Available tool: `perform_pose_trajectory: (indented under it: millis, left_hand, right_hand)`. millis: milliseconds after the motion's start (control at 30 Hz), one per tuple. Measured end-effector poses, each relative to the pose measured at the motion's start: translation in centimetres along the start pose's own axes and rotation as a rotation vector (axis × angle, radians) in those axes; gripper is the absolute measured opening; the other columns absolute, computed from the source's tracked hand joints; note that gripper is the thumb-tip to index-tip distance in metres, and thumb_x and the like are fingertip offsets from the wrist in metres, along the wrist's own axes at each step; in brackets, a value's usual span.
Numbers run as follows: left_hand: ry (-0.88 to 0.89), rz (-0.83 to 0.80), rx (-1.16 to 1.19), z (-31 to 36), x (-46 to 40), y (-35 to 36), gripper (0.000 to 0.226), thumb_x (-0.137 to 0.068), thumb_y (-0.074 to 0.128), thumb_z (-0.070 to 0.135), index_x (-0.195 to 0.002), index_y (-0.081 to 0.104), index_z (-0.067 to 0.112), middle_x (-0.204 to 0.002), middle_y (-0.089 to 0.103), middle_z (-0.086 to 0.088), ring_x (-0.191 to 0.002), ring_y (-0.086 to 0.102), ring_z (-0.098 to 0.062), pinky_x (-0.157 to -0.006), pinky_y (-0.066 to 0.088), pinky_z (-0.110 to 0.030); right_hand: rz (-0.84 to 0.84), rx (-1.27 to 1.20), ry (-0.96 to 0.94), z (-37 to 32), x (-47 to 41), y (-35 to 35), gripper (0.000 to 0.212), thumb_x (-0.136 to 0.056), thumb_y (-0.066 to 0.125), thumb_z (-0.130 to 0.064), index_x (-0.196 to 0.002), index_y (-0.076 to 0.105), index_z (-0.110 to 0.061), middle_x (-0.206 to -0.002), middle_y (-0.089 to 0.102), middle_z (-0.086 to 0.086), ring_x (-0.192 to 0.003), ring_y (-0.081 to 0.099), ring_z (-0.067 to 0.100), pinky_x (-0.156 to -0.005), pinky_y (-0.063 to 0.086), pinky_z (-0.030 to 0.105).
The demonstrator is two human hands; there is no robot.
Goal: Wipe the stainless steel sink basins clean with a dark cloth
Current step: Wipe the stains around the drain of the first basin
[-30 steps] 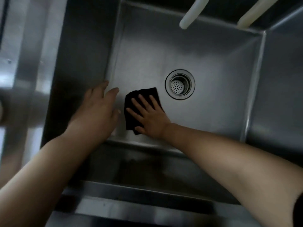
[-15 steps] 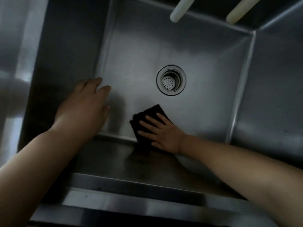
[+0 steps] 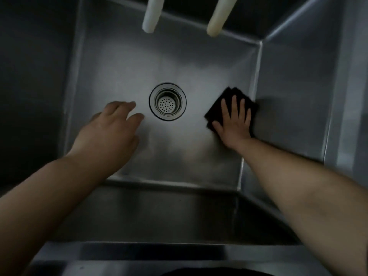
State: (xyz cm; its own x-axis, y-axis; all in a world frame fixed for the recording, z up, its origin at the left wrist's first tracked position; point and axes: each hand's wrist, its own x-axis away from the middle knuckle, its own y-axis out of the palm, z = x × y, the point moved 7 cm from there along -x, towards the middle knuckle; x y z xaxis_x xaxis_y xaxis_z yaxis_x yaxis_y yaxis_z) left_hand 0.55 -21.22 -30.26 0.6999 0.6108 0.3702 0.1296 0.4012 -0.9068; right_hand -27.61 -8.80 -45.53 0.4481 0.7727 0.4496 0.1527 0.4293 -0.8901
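The right hand (image 3: 234,122) lay flat with spread fingers on the dark cloth (image 3: 231,108), pressing it on the floor of the sink basin (image 3: 123,72), at the right of the frame, just beside the right wall. The left hand (image 3: 111,132) hung left of the drain (image 3: 167,102), fingers loosely open, holding nothing. Two pale tubes (image 3: 151,14) hung at the top.

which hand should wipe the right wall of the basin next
Right. The right hand already presses the dark cloth flat on the sink floor against the right wall. The left hand is empty, on the drain's far side.
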Motion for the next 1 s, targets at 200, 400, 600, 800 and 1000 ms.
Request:
perform_pose_trajectory:
  millis: [200, 400, 600, 800, 1000]
  left_hand:
    - [0.082, -0.031, 0.000, 2.3, -1.0, 1.3, 0.048, -0.080, 0.065, 0.017, -0.127, 0.056, 0.008, -0.140, 0.045, -0.018, -0.130, 0.038, -0.035, -0.095, 0.044, -0.051]
    - [0.083, -0.083, 0.011, 2.3, 0.8, 0.6, 0.051, -0.088, 0.056, 0.027, -0.137, 0.047, 0.017, -0.146, 0.039, -0.007, -0.136, 0.028, -0.025, -0.104, 0.037, -0.043]
    - [0.021, -0.135, 0.043, 0.1, 4.4, -0.8, 0.050, -0.092, 0.049, 0.032, -0.141, 0.040, 0.023, -0.148, 0.036, -0.001, -0.138, 0.022, -0.019, -0.110, 0.028, -0.037]
    - [-0.010, -0.131, 0.082, -2.4, 7.2, -1.4, 0.048, -0.092, 0.050, 0.030, -0.139, 0.042, 0.022, -0.145, 0.041, 0.001, -0.138, 0.024, -0.017, -0.109, 0.030, -0.035]
    - [-0.057, -0.103, 0.100, -5.2, 9.0, -1.9, 0.045, -0.091, 0.052, 0.030, -0.135, 0.046, 0.024, -0.138, 0.048, 0.002, -0.134, 0.031, -0.017, -0.104, 0.036, -0.037]
  right_hand:
    - [0.068, -0.048, 0.021, 0.6, -1.0, -1.4, 0.066, -0.098, 0.037, -0.035, -0.151, 0.001, -0.019, -0.158, -0.005, 0.013, -0.145, -0.005, 0.032, -0.117, 0.002, 0.043]
    - [-0.203, 0.296, -0.113, -0.7, 8.4, 0.7, 0.053, -0.098, 0.023, -0.006, -0.146, 0.003, 0.004, -0.150, 0.005, 0.034, -0.136, 0.016, 0.050, -0.111, 0.026, 0.050]
    - [-0.456, 0.231, -0.373, -2.6, 14.7, 1.1, 0.035, -0.092, 0.042, -0.006, -0.127, 0.042, -0.005, -0.132, 0.039, 0.020, -0.108, 0.050, 0.035, -0.089, 0.042, 0.039]
    - [-0.661, -0.050, -0.306, -5.1, 15.2, 1.3, 0.022, -0.088, 0.052, -0.015, -0.109, 0.060, -0.010, -0.121, 0.058, 0.012, -0.110, 0.054, 0.028, -0.084, 0.040, 0.028]
    - [-0.656, -0.304, -0.390, -13.6, 14.1, 0.2, 0.023, -0.090, 0.059, -0.018, -0.109, 0.064, -0.007, -0.114, 0.063, 0.013, -0.105, 0.057, 0.027, -0.084, 0.037, 0.026]
